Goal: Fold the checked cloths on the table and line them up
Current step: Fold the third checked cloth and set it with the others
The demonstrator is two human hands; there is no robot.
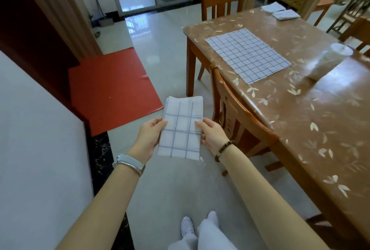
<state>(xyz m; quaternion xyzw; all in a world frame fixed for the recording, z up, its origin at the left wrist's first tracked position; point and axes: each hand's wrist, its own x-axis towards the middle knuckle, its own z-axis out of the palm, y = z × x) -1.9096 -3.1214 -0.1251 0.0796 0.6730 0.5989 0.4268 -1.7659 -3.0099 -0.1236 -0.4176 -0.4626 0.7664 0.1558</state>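
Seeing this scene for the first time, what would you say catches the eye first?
The folded checked cloth stands out, held between the left hand and right hand above the floor. Next come the spread-out cloth lying flat on the table, and the red mat at left.

Matt woven cloth (181,129); glossy table (300,119) top; wooden chair (237,109).
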